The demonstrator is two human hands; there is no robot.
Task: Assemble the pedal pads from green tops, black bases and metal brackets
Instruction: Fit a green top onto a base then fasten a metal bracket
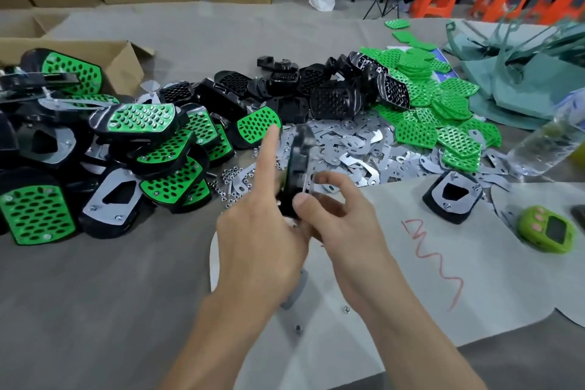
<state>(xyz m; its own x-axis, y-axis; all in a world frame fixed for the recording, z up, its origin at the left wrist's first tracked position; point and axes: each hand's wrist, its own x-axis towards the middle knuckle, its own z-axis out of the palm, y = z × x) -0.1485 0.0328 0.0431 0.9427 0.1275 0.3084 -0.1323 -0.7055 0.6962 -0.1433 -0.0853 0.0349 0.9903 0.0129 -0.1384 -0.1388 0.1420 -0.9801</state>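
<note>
A black pedal pad (297, 168) stands on edge above the table's middle, held between both hands, with a metal bracket on its right face. My left hand (262, 237) grips its lower end, index finger pointing straight up beside it. My right hand (335, 209) pinches the lower right side with thumb and fingers. Finished green-topped pads (142, 123) are heaped at the left. Loose black bases (316, 89) lie behind, metal brackets (364, 149) in the middle, green tops (427, 104) at the right.
Small nuts (231, 180) are scattered left of the hands, two more (346, 309) near my wrists. One pad with a bracket (452, 196) lies bracket-side up at the right, beside a green timer (547, 231) and a plastic bottle (544, 142). A cardboard box (104, 60) sits at the back left.
</note>
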